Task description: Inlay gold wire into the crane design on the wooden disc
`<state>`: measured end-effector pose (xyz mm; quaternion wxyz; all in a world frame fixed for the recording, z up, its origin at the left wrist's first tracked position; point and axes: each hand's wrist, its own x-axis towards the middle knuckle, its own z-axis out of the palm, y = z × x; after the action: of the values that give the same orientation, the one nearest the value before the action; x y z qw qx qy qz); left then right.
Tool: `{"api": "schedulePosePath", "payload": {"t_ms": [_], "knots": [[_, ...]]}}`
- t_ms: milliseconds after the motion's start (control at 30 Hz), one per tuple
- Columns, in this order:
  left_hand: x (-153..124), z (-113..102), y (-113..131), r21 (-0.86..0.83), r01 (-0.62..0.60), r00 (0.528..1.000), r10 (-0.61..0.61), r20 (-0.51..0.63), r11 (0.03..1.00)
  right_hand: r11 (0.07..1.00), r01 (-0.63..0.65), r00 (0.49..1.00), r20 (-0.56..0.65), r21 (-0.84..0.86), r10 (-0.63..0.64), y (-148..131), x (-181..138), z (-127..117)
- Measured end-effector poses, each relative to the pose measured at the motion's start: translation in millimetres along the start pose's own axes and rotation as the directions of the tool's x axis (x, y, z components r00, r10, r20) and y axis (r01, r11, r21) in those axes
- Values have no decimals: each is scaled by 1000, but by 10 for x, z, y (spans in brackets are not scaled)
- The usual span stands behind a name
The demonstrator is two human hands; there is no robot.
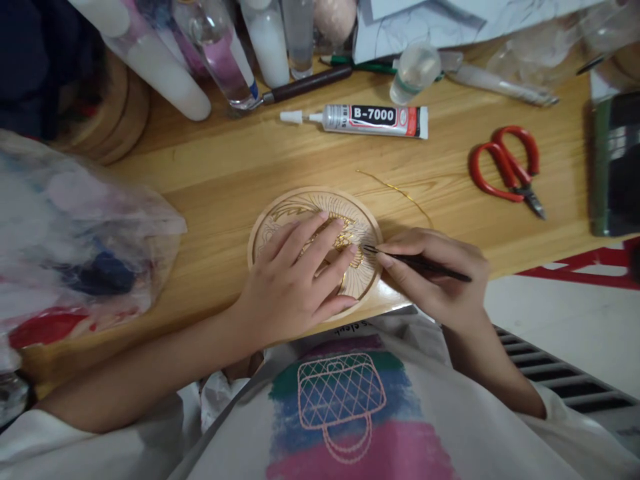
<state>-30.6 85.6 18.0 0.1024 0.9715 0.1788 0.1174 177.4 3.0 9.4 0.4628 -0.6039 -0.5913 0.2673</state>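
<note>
A round wooden plaque (316, 192) with a line drawing lies on the table before me, parts of its pattern outlined in gold wire. My left hand (295, 283) rests flat across it with fingers spread, covering much of the design. In my right hand (440, 270) are dark tweezers (425, 263), gripped like a pen. Their tips touch or hover over the plaque's right side, close to my left fingertips; which of the two I cannot tell. Behind my right hand, a loose piece of gold wire (395, 189) lies on the wood.
A B-7000 glue tube (375, 120) lies beyond the plaque. Red-handled cutters (510, 167) are at the right, near a dark device (617, 163). Bottles (220, 53), a small cup (415, 70) and papers (430, 30) line the back. A plastic bag (85, 233) sits at the left.
</note>
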Motion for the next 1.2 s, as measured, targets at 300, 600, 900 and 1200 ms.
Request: {"api": "schedulePosePath", "payload": {"t_ms": [300,600,900,1200], "knots": [[4,-8,-2,1,-3,1000,3,-2,1000,1000,16,1000,-15,-3,-16,1,-10,10],[11,0,0,25,-4,1000,5,-19,1000,1000,21,1000,4,14,-22,4,-11,6],[6,-4,0,30,-9,1000,10,-15,1000,995,90,991,101,-35,-86,-18,23,-71],[-4,1,5,10,2,1000,-2,-10,1000,999,-28,1000,3,15,28,-10,-18,-34]]}}
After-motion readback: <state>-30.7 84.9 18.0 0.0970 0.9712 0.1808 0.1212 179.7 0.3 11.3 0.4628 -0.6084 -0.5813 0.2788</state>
